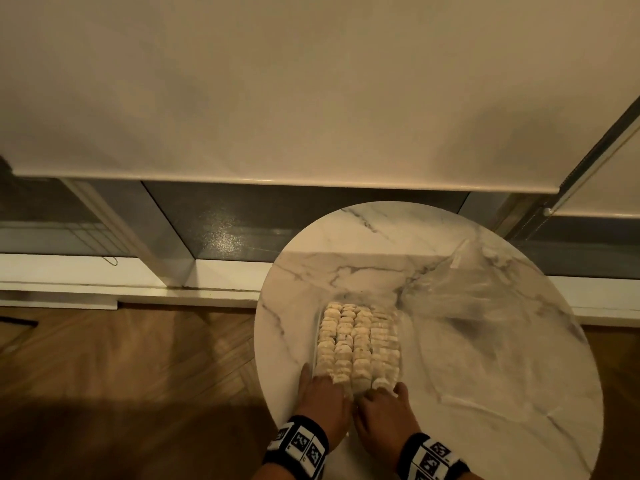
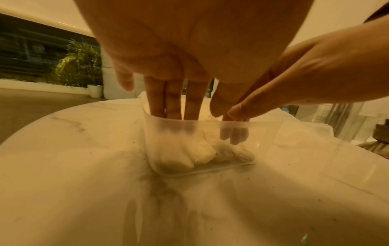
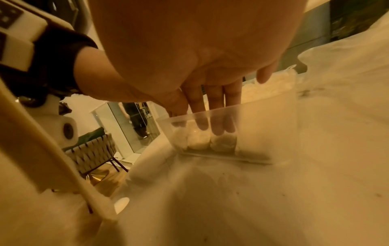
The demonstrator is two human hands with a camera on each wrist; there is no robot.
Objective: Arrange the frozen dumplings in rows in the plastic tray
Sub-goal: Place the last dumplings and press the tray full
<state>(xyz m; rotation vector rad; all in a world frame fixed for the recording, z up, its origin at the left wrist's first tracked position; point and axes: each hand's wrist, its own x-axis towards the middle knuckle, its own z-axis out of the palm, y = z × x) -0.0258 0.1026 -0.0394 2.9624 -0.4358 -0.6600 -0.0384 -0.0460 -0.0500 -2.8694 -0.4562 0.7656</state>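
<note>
A clear plastic tray lies on the round marble table, filled with several tight rows of pale frozen dumplings. Both hands are at its near end. My left hand reaches over the near wall with straight fingers resting on the nearest dumplings at the left. My right hand does the same just to the right, its fingers extended down onto the dumplings behind the tray wall. Neither hand grips anything.
A crumpled clear plastic bag lies on the table behind and right of the tray. The table edge runs close on the left, with wooden floor below. A woven chair stands beyond the table.
</note>
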